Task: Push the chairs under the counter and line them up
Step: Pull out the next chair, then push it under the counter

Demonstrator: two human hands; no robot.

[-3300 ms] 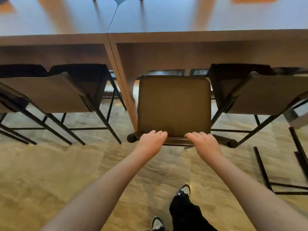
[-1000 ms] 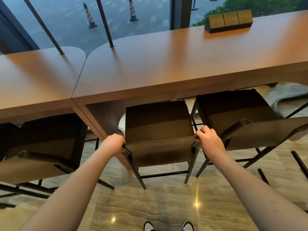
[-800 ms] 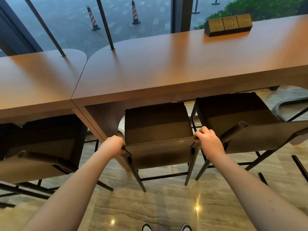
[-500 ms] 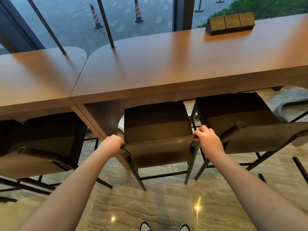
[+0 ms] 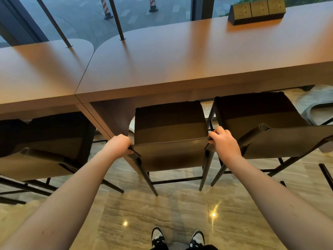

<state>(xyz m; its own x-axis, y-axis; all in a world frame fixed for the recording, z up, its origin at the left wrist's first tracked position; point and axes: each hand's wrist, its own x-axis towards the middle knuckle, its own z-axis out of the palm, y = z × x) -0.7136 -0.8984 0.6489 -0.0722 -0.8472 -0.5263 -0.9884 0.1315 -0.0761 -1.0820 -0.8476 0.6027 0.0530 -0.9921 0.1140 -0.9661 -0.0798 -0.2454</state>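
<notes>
Grip: left hand point(image 5: 120, 145) and right hand point(image 5: 224, 141) are each clamped on a top corner of the middle chair point(image 5: 171, 136), fingers curled over the backrest edge.
Chair position: its seat sits partly under the counter point(image 5: 180, 69), front edge tucked beneath the lip, backrest out on the person's side.
Left of the middle chair: a counter support panel point(image 5: 111, 120) stands just beside it, nearly touching the left rear leg; beyond that, another chair point(image 5: 46, 152) with its back angled out.
Right of the middle chair: a third chair point(image 5: 266, 130), close alongside, its backrest turned askew.
Step in hand: squaring up the middle one, by my read; it looks nearly home.
Next move: likely a short, even shove forward with both hands, keeping clear of the panel, then on to the crooked neighbour on the right.
Materials: chairs in dark, smooth leather-like sling over thin black metal legs with cross rails; seat square with rounded corners.
Counter top: warm brown, matte, long and flat, a rounded corner at the joint.
Floor: glossy veined stone point(image 5: 162, 213), catching ceiling lights.
</notes>
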